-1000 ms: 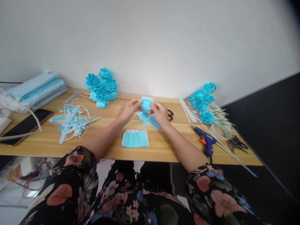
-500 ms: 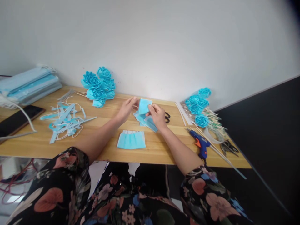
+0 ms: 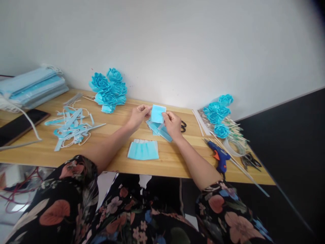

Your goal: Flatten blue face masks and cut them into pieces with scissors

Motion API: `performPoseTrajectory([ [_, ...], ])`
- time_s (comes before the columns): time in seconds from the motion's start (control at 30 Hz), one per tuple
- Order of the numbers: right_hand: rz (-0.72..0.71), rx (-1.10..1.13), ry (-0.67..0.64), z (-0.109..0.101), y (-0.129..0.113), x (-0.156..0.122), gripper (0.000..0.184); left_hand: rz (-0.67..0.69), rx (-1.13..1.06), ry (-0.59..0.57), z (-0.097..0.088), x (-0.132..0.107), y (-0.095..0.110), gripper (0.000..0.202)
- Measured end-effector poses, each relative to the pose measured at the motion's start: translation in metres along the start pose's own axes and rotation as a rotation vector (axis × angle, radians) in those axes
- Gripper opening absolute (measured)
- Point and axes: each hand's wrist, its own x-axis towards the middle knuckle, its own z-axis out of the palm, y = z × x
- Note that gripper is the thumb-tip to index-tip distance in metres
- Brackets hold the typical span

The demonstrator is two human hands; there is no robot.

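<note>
A small light-blue square of mask fabric (image 3: 158,113) with a pale border is held up over the middle of the table. My right hand (image 3: 173,124) pinches its right edge between thumb and fingers. At the opposite edge, my left hand (image 3: 139,116) has its thumb and fingertips closed together on the fabric. Several more cut blue pieces (image 3: 165,134) lie in a loose pile beneath, partly covered by my right hand. Closer to me, a pleated blue mask piece (image 3: 143,151) rests flat. Black scissor handles (image 3: 183,126) stick out beyond my right hand.
Blue fabric roses (image 3: 108,89) stand at the back left, more roses (image 3: 217,113) at the right. Mask scraps and ear loops (image 3: 72,127), a phone (image 3: 22,126) and stacked masks (image 3: 35,86) lie left. Right are a glue gun (image 3: 219,154), sticks (image 3: 241,166) and pliers (image 3: 250,161).
The view has shifted slightly. The fabric square now faces me more fully, and my left fingertips have come to its left edge. My right hand keeps its pinch.
</note>
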Motion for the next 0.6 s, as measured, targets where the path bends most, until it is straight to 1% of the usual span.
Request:
performPoseTrajectory([
  [0.17,0.034,0.009,0.042,-0.001,0.007,0.003,0.038,0.075,-0.004,0.080,0.000,-0.001,0.006,0.032],
  [0.23,0.032,0.001,0.075,0.000,0.008,0.004,0.037,0.119,0.028,0.082,0.003,-0.004,0.010,0.035],
  [0.27,0.025,-0.005,0.093,0.000,0.009,0.004,0.037,0.134,0.054,0.057,0.005,-0.007,0.012,0.038],
  [0.33,0.007,-0.015,0.118,0.000,0.009,0.004,0.036,0.144,0.120,-0.030,0.009,-0.012,0.014,0.040],
  [0.43,-0.008,-0.027,0.119,0.001,0.008,0.003,0.034,0.122,0.206,-0.156,0.014,-0.017,0.015,0.037],
  [0.53,-0.010,-0.028,0.105,0.001,0.006,0.002,0.033,0.075,0.226,-0.211,0.015,-0.017,0.011,0.038],
  [0.6,-0.015,0.007,0.060,0.001,0.005,0.002,0.032,0.048,0.232,-0.255,0.014,-0.016,0.008,0.042],
])
